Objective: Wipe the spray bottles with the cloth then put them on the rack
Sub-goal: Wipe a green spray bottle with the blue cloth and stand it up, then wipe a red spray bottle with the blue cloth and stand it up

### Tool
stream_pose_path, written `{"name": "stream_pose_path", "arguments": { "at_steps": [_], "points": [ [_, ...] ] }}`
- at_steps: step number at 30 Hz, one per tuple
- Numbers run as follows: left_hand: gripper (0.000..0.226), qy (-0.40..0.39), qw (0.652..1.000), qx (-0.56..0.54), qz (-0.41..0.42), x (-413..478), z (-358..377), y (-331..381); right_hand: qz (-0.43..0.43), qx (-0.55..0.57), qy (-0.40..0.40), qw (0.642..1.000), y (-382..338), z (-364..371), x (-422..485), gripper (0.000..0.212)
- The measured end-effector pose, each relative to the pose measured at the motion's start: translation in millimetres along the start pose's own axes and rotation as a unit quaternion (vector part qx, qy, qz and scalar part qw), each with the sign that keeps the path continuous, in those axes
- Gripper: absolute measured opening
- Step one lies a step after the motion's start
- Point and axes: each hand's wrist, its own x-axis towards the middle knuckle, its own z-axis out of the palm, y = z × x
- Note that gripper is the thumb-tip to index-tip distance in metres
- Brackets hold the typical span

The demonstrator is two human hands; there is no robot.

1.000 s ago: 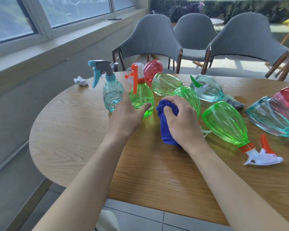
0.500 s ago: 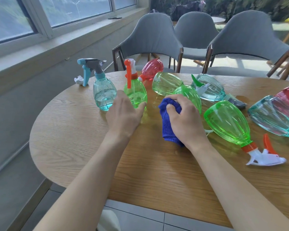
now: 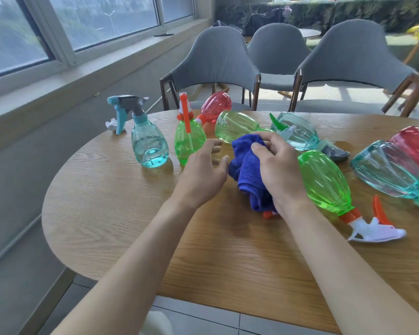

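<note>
A rounded wooden table [image 3: 131, 238] with clear grain, seen from above. At its far left edge lies a crumpled white scrap [image 3: 111, 124]. Next, two see-through, ribbed, pear-shaped plastic spray bottles stand upright: the upright teal bottle [image 3: 149, 146] with a grey and blue trigger, then the upright green bottle [image 3: 189, 143] with an orange trigger. Behind them the far red bottle [image 3: 215, 107] and a pale green bottle [image 3: 235, 126] lie on their sides.

The left hand [image 3: 203, 175] is held palm down just beside the upright green bottle, fingers loosely spread, holding nothing. Beside its thumb is the bunched blue terry cloth [image 3: 247, 165], near the table's middle, gripped by the right hand [image 3: 279, 170] with curled fingers and thumb. A small orange piece [image 3: 267, 214] peeks out beneath the cloth; what it belongs to is hidden.

Further right, all lying down: a teal bottle with a green trigger [image 3: 300, 136], a bright green bottle [image 3: 324, 184] with an orange collar and white trigger, a large teal bottle [image 3: 387, 170], and a red bottle at the edge [image 3: 416, 146], cut off by the frame. Grey padded chairs [image 3: 215, 61] stand behind.
</note>
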Motion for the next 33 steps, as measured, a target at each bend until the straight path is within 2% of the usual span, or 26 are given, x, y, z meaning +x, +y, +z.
{"name": "stream_pose_path", "arguments": {
  "at_steps": [6,12,16,21,26,33],
  "points": [
    [0.049,-0.005,0.999,-0.014,-0.037,52,15,22,0.013,0.103,0.009,0.995,-8,-1,15,0.028],
    [0.045,0.017,0.993,0.070,-0.090,128,37,23,0.034,0.159,0.018,0.987,-11,-10,38,0.026],
    [0.056,0.038,0.984,0.116,-0.131,157,45,18,0.049,0.171,0.009,0.984,-8,-13,48,0.024],
    [0.065,0.067,0.970,0.081,-0.219,190,50,5,0.055,0.168,0.000,0.984,-7,-14,57,0.022],
    [0.066,0.054,0.960,0.130,-0.241,197,48,9,0.061,0.180,0.002,0.982,-7,-14,63,0.022],
    [0.081,-0.008,0.961,0.119,-0.250,211,55,-7,0.056,0.180,-0.002,0.982,-7,-13,63,0.023]
  ]
}}
